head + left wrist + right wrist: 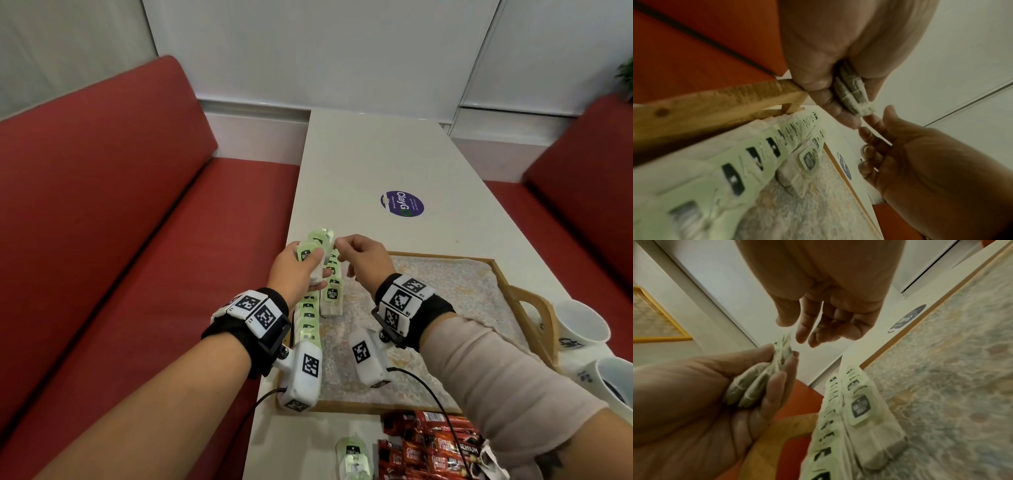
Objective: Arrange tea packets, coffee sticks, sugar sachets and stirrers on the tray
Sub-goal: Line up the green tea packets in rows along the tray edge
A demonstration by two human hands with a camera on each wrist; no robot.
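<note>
Red coffee sticks [435,445] lie heaped on the surface at 5 o'clock, nearest the body, with one loose tea packet [352,457] just beside them at 6 o'clock. Neither is on the tray yet.

Wooden tray [529,315] next out, lined with patterned cloth. Two rows of tea packets [310,322] run along its 9 o'clock edge, overlapped like shingles, labels up. The second, inner row [331,294] is shorter.

Left hand [298,270], above the tray's far 10 o'clock corner: grip clenched round a small stack of tea packets [308,253]. Right hand [363,260]: fingers loosely curled, fingertips at the stack's top; whether it has pinched a packet, cannot tell.

Step in hand, judged: peel one packet off and extend the inner row.
- Take only the top packet; thumb it clear so a second does not follow.
- Lay it label up, with the same overlap as its neighbours.
- Keep the left grip firm; the stack looks liable to fan out.

Paper cups [582,325] at 3 o'clock, off the tray.
</note>
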